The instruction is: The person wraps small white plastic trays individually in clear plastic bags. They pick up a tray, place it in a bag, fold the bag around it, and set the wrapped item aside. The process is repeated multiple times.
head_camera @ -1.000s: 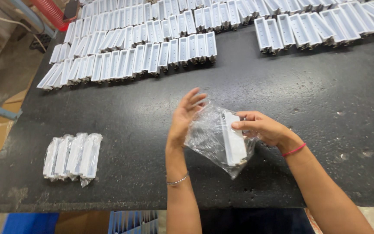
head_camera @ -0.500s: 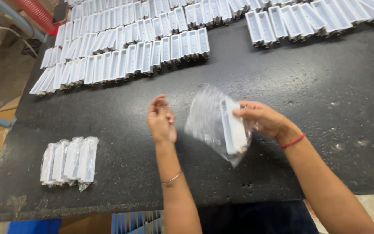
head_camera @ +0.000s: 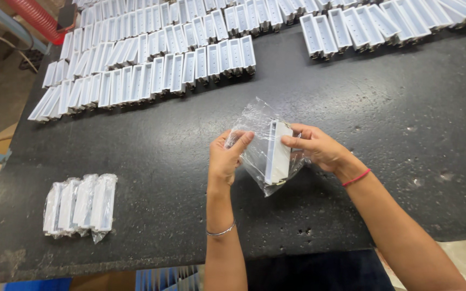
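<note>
I hold a clear plastic bag [head_camera: 254,153] with both hands: my left hand [head_camera: 226,159] pinches its edge, my right hand [head_camera: 315,146] clamps the white plastic part [head_camera: 278,152] inside it, above the black table [head_camera: 163,156] at centre. Rows of white parts [head_camera: 146,70] lie at eleven o'clock, more [head_camera: 384,21] at one. Four bagged parts [head_camera: 80,205] sit at eight o'clock.

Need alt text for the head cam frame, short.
Two bare hands hold a clear plastic bag with a white rectangular part inside, left hand at the bag's edge, right hand gripping the part, above a black table with rows of white parts and four bagged ones.
</note>
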